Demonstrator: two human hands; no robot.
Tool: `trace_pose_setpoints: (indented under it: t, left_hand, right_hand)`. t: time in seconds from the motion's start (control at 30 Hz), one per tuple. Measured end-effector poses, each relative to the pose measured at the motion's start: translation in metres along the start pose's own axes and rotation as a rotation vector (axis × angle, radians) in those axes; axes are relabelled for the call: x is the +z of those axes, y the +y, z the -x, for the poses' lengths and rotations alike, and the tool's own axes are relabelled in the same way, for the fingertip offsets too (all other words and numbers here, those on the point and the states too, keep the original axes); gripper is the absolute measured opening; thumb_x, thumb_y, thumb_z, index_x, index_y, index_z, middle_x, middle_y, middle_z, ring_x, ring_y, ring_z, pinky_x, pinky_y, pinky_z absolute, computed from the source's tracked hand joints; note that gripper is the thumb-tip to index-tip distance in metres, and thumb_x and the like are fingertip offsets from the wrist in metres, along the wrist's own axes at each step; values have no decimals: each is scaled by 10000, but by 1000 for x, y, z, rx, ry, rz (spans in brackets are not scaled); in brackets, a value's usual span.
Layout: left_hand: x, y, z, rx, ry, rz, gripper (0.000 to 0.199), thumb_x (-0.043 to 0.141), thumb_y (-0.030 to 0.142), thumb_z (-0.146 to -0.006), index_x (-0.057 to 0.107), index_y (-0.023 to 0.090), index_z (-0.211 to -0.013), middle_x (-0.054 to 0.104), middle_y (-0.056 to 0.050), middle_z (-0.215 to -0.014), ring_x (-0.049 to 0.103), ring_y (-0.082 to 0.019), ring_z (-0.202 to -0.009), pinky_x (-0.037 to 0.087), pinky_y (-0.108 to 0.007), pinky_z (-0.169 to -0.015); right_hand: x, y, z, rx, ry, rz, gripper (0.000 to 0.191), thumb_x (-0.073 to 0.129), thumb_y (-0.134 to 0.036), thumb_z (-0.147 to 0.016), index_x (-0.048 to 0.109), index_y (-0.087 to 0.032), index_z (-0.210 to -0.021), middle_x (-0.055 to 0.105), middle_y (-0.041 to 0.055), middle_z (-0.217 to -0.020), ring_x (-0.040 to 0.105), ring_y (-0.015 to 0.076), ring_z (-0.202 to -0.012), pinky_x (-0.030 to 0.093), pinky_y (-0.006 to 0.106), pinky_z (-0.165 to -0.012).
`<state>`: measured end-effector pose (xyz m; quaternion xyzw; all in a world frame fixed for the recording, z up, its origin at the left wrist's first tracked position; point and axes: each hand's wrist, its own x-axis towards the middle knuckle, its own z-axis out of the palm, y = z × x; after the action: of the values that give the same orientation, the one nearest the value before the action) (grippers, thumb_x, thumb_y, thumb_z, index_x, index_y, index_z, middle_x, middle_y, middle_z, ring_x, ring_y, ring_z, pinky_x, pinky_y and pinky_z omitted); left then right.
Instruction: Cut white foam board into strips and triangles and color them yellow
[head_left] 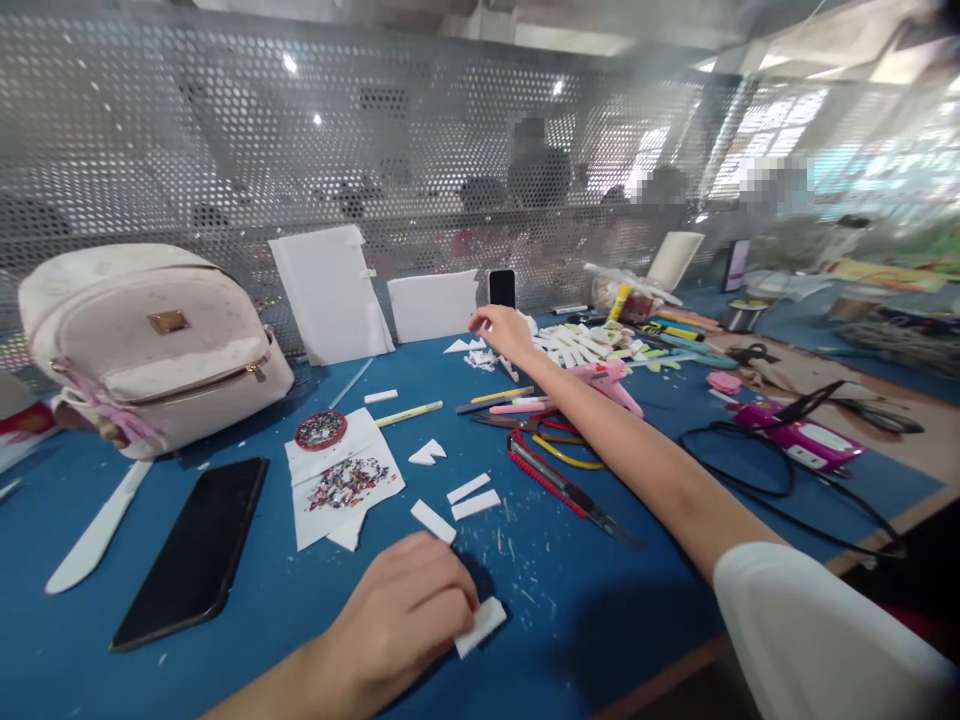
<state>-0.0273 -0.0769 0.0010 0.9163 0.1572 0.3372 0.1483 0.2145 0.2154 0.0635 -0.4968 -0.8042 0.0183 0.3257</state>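
Note:
My left hand (412,605) is closed at the front of the blue table, its fingers pressing on a white foam strip (481,627) that sticks out to the right. Ahead of it lie several more cut foam strips (475,504) and a jagged foam piece (428,452). My right hand (507,332) reaches far across the table, fingers loosely bent and apart, with nothing visible in them. It hovers over small white scraps (480,357), beside a heap of foam strips (574,343). Beneath the right forearm are a pink glue gun (611,383) and a red utility knife (547,475).
At left stand a white backpack (165,345), a black phone (193,550) and a white plastic knife (97,530). Paper with colourful bits (349,483) lies mid-table. Foam boards (326,295) lean on the perforated screen (420,130). A purple power strip (799,435) with black cables lies right.

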Motion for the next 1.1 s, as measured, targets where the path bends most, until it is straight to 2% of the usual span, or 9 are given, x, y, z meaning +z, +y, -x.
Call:
trace_pose_setpoints:
  t: [0.13,0.27,0.3,0.37,0.47,0.67,0.8,0.93,1.1]
  left_hand:
    - [-7,2,-4,-2,-30,72,355,271,311,-1115,553,202,-930,715,-64,-964,617,-182,-833,429,-330,-761]
    - [-21,-11,-7,-338,156,110,56,590,264,-1010,616,221,-985,720,-26,-927,670,-169,-850,499,-273,-775]
    - [-25,-16,-7,-417,194,89,54,638,245,-976,628,223,-1024,721,-22,-934,673,-170,-836,509,-267,-761]
    - [-34,-25,-7,-491,226,61,162,663,227,-946,641,229,-1107,728,-21,-975,675,-172,-823,517,-272,-758]
    - [-49,-37,-8,-485,174,78,141,673,219,-939,702,240,-1075,746,-11,-984,679,-166,-810,512,-264,-762]
    - [-81,-51,-7,-421,-189,198,90,734,303,-926,750,264,-1006,747,9,-915,666,-156,-801,478,-241,-734]
    - [-80,-58,-4,-400,-311,211,67,742,312,-919,743,268,-970,716,6,-967,664,-160,-900,479,-251,-831]
    - [-69,-62,0,-384,-310,156,76,771,332,-888,761,294,-953,628,-14,-1029,605,-185,-991,432,-280,-896]
    - [-70,-66,4,-350,-338,-65,347,822,264,-841,681,302,-1156,601,-34,-1129,559,-232,-1051,394,-331,-916]
  right_hand:
    - [-22,-47,15,-188,-201,-155,228,641,-151,-873,725,-156,-1085,755,52,-985,670,166,-877,483,270,-810]
    - [-35,-88,73,-452,-641,-356,164,652,-233,-934,716,-178,-1074,752,39,-1002,671,148,-906,480,252,-817]
    - [-37,-94,91,-485,-694,-369,170,647,-258,-952,702,-178,-1092,743,45,-1022,665,153,-929,476,260,-833]
    - [-38,-101,123,-529,-695,-339,217,664,-315,-957,681,-176,-1124,714,63,-1070,634,176,-986,465,280,-846]
    - [-36,-99,154,-598,-681,-305,292,676,-341,-952,645,-176,-1192,678,76,-1130,582,208,-1080,451,312,-905]
    - [-24,-86,164,-661,-625,-236,227,641,-322,-976,651,-174,-1149,631,76,-1079,552,213,-1043,454,315,-880]
    - [-23,-88,162,-574,-554,-205,193,592,-322,-1004,658,-179,-1114,640,77,-1087,557,217,-1021,455,343,-906]
    - [-19,-102,166,-642,-514,-208,427,659,-415,-953,603,-159,-1290,607,132,-1275,513,259,-1155,434,395,-1000]
    - [-8,-113,171,-699,-554,-208,449,694,-435,-920,623,-145,-1255,588,146,-1282,494,272,-1143,422,414,-1025]
